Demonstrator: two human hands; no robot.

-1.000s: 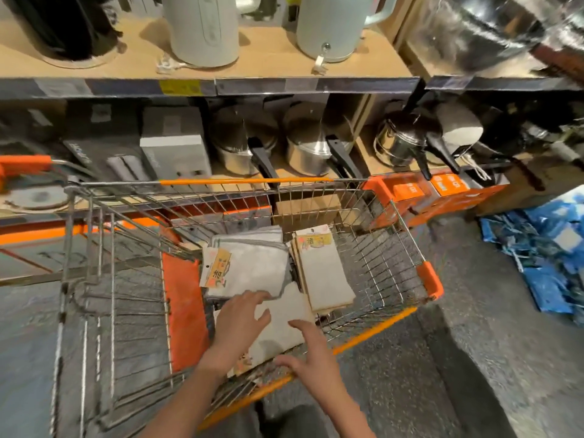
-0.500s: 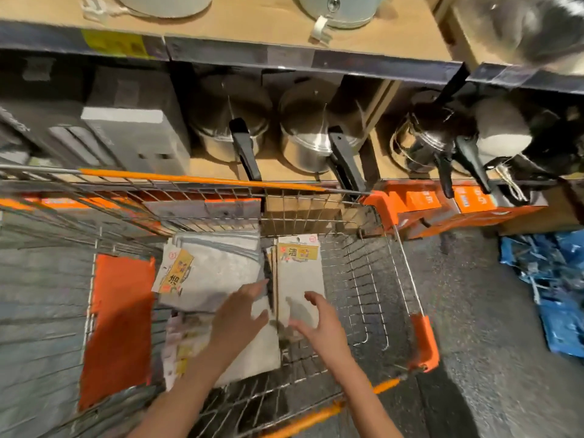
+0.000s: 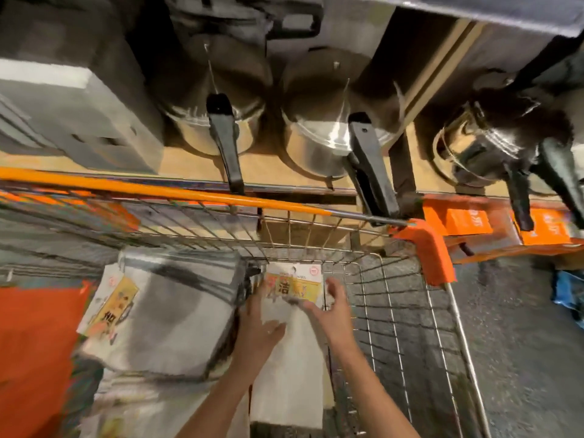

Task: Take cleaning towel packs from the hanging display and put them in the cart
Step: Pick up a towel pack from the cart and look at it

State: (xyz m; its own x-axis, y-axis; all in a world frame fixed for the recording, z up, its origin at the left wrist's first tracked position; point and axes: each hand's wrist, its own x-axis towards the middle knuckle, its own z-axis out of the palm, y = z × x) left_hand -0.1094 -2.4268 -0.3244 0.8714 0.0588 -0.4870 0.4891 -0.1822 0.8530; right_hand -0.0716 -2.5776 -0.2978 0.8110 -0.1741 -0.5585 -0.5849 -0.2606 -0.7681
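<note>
Both hands are down inside the cart (image 3: 407,311), working on a narrow white towel pack (image 3: 289,358) that lies along the wire floor, its yellow label end pointing toward the far wall. The left hand (image 3: 257,327) rests flat on the pack's left side, fingers straight and loosely spread. The right hand (image 3: 331,311) sits at the label end with fingers relaxed and slightly bent, touching the pack's right edge, though it's too blurry to tell if it's actually pinching it. Just left of that sits a bigger pile of packs (image 3: 170,314), gray-white with yellow labels. Beyond the cart, steel pots (image 3: 319,137) with black handles sit on a shelf.
</note>
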